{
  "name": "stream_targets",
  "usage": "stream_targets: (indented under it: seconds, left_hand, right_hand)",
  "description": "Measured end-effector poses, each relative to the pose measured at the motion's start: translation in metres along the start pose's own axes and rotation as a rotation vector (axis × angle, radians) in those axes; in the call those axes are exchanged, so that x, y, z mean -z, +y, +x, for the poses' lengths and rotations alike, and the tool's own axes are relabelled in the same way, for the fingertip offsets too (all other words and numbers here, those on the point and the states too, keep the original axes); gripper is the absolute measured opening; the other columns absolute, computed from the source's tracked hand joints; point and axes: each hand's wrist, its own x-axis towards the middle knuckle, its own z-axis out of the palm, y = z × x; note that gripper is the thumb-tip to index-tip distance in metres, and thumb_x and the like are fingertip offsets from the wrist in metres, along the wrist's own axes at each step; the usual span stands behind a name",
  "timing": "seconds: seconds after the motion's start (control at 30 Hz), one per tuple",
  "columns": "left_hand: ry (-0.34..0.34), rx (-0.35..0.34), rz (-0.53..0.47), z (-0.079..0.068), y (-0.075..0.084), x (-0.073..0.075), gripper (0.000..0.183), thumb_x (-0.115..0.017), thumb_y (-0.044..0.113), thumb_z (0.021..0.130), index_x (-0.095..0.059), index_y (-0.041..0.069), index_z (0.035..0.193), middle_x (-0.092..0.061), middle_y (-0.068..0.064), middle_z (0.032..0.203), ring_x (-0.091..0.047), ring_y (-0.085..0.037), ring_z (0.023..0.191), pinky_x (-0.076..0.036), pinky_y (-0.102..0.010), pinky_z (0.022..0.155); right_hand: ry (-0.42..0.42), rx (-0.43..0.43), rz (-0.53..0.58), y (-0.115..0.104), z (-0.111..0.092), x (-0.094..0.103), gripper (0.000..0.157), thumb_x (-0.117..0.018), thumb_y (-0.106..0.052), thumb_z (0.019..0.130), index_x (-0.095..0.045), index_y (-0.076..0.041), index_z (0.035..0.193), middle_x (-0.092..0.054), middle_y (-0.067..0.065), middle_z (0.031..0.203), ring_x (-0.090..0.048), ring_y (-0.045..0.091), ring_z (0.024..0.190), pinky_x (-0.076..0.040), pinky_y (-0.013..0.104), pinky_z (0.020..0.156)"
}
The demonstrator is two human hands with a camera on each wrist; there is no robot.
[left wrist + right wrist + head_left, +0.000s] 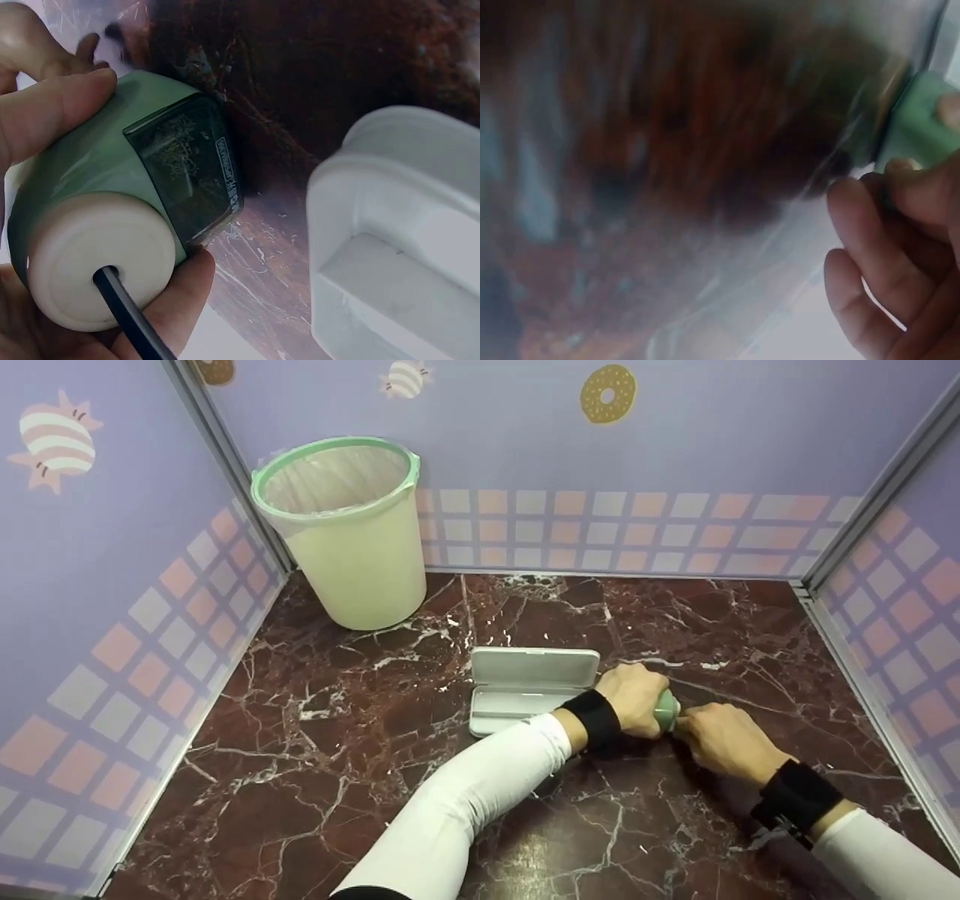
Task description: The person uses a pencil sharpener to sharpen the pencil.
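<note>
A green pencil sharpener (666,711) with a cream round front is held by my left hand (634,699), fingers and thumb around its body. In the left wrist view, a dark pencil (133,315) sticks out of the hole in that front. The sharpener's see-through drawer (187,169) has shavings in it. At the sharpener's far side, my right hand (731,739) pinches its small crank handle, mostly hidden behind the fingers. Just left of my left hand lies a white pencil case (536,667), its lid raised; the forearm covers part of it.
A pale-green trash bin (364,562) with a plastic liner stands at the back left. White scraps (452,621) are scattered near the bin and case. Patterned walls (525,450) enclose the dark red marbled tabletop (360,795) on the left, back and right.
</note>
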Motion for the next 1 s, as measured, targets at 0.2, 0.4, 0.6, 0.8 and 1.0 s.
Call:
stream_targets:
  seconds: [0.2,0.4,0.6,0.8,1.0]
  left_hand:
    - [-0.001,0.015,0.0,0.0,0.001,0.0,0.034,-0.091,0.042,0.077,-0.075,0.029,0.103,-0.076,0.011,0.096,-0.071,-0.013,0.084,-0.059,-0.032,0.068]
    - [-0.014,0.018,0.005,0.0,0.002,0.0,0.033,-0.09,0.04,0.077,-0.075,0.029,0.103,-0.075,0.01,0.096,-0.072,-0.014,0.086,-0.059,-0.033,0.069]
    - [-0.018,0.031,0.011,0.0,-0.002,0.006,0.032,-0.09,0.039,0.078,-0.074,0.028,0.104,-0.074,0.008,0.098,-0.071,-0.014,0.088,-0.061,-0.033,0.072]
    - [-0.017,0.035,0.016,0.0,-0.003,0.008,0.033,-0.09,0.04,0.077,-0.074,0.028,0.103,-0.075,0.009,0.098,-0.07,-0.013,0.086,-0.061,-0.032,0.071]
    - [-0.022,-0.008,0.032,0.0,-0.001,0.004,0.034,-0.09,0.043,0.078,-0.073,0.029,0.103,-0.072,0.011,0.095,-0.068,-0.012,0.086,-0.06,-0.032,0.071]
  right_hand:
    - [-0.014,0.018,-0.034,-0.009,-0.003,0.01,0.038,-0.084,-0.006,0.084,-0.056,-0.027,0.068,-0.057,-0.011,0.066,-0.054,0.013,0.056,-0.048,0.044,0.05]
    - [-0.032,0.024,-0.074,-0.013,-0.003,0.022,0.034,-0.086,-0.013,0.086,-0.06,-0.027,0.069,-0.053,-0.013,0.065,-0.047,0.01,0.053,-0.045,0.042,0.047]
    - [-0.021,0.076,-0.123,-0.014,0.007,0.046,0.036,-0.084,-0.01,0.085,-0.056,-0.025,0.067,-0.051,-0.012,0.064,-0.042,0.008,0.052,-0.041,0.037,0.045]
    - [0.106,0.12,-0.188,-0.005,0.025,0.064,0.024,-0.08,-0.005,0.085,-0.065,-0.019,0.074,-0.056,-0.005,0.064,-0.044,0.013,0.048,-0.045,0.041,0.042]
    - [0.215,0.122,-0.211,0.016,0.038,0.055,0.029,-0.082,-0.009,0.083,-0.06,-0.018,0.068,-0.056,-0.001,0.065,-0.045,0.021,0.047,-0.046,0.05,0.044]
